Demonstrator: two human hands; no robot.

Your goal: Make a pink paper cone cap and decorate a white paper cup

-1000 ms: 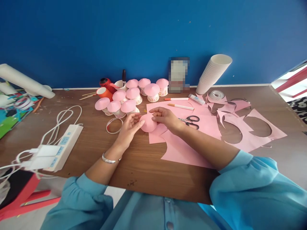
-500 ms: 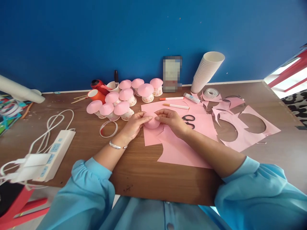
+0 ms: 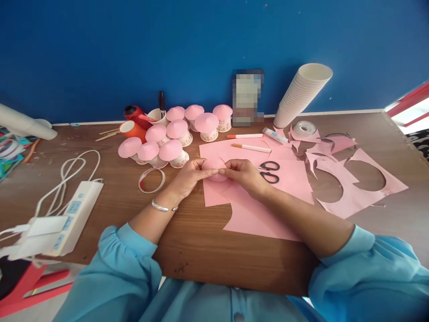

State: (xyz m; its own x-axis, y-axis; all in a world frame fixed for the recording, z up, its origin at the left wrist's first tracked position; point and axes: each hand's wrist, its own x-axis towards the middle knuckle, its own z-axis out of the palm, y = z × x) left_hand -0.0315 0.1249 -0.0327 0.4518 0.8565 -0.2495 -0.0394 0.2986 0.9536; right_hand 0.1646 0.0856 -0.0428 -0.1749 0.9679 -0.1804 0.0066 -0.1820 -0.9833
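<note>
Between my two hands is a pink paper cone, shaped like the caps nearby. My left hand pinches it from the left, thumb along its surface. From the right, my right hand grips it, the two thumb tips almost meeting. Below lie pink paper sheets. A pair of black-handled scissors rests on them, just right of my right hand. Several small paper-cup houses with pink cone roofs stand together at the back left. A tape ring lies left of my left hand.
At the back stand a tilted stack of white paper cups and a blurred-out device. Two markers, a glue stick, a tape roll and cut pink scraps lie rightward. A white power strip with cords sits left.
The view has shifted slightly. My thumbs have moved closer together on the cone, which is turned a little. My right hand now uncovers more of the scissors.
</note>
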